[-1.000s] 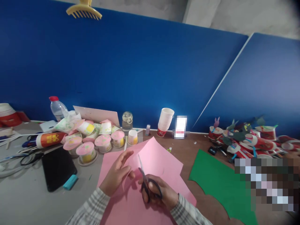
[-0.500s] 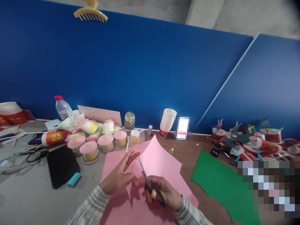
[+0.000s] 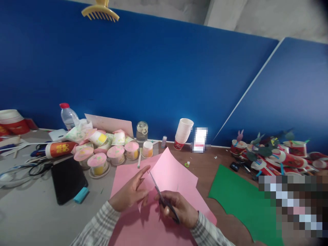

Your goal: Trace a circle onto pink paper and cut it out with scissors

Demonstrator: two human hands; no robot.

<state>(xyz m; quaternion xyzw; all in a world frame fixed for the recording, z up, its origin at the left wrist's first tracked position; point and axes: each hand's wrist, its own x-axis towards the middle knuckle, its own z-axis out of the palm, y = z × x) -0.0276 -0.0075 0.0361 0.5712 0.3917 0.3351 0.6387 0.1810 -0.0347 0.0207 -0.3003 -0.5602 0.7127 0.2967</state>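
Observation:
A large pink paper sheet (image 3: 176, 176) lies on the table in front of me, with a second pink sheet under it. My right hand (image 3: 180, 208) grips black-handled scissors (image 3: 160, 196), whose blades point up and away into the paper. My left hand (image 3: 130, 193) holds the paper's cut edge just left of the blades, fingers pinched on it with the index finger stretched forward.
A green sheet (image 3: 243, 201) lies to the right. Several pink-lidded paper cups (image 3: 115, 152) cluster at the left, beside a black tablet (image 3: 68, 179), a water bottle (image 3: 68, 116) and a glue tube (image 3: 57, 149). A white cup stack (image 3: 183, 131) stands by the blue wall; red cups (image 3: 279, 153) pile at right.
The scissors have tilted and moved a little further into the pink paper. My left hand has closed more on the paper edge. The view has shifted slightly to the left.

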